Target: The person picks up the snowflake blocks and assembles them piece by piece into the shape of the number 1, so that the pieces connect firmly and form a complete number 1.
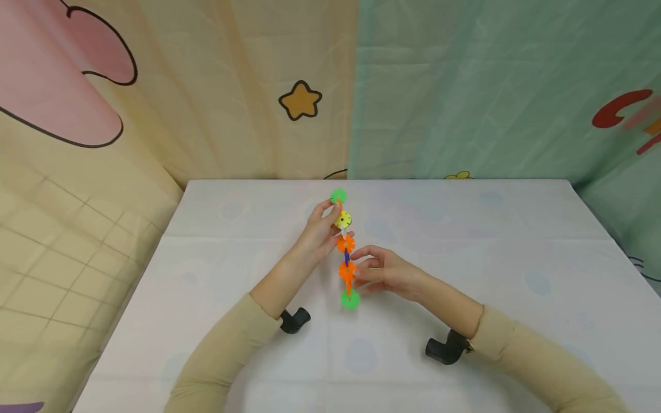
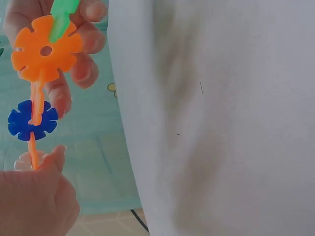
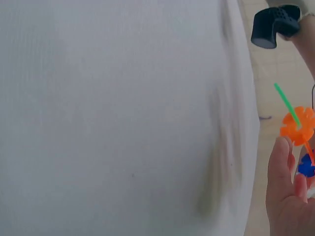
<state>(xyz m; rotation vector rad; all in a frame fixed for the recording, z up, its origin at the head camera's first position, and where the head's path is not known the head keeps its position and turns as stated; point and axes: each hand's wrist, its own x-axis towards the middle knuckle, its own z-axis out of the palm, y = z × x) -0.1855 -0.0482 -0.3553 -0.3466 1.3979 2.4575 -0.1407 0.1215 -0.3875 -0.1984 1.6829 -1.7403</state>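
Observation:
A chain of slotted plastic snowflake discs runs down the middle of the head view: a green disc (image 1: 338,195), a yellow disc (image 1: 343,219), a white disc, an orange disc (image 1: 345,244), a blue disc (image 2: 33,120), another orange disc (image 2: 47,48) and a green end disc (image 1: 350,300). My left hand (image 1: 321,232) grips the chain's far part, thumb beside the yellow disc. Close by the lower orange disc is my right hand (image 1: 389,272), its fingers loosely bent. Its thumb tip lies right at that disc's edge in the right wrist view.
A white patterned cloth (image 1: 361,355) covers the table under both hands. Black elbow-shaped pieces stick out at the left wrist (image 1: 295,320) and right wrist (image 1: 447,347). Cartoon-print curtains (image 1: 248,115) hang behind the table's far edge.

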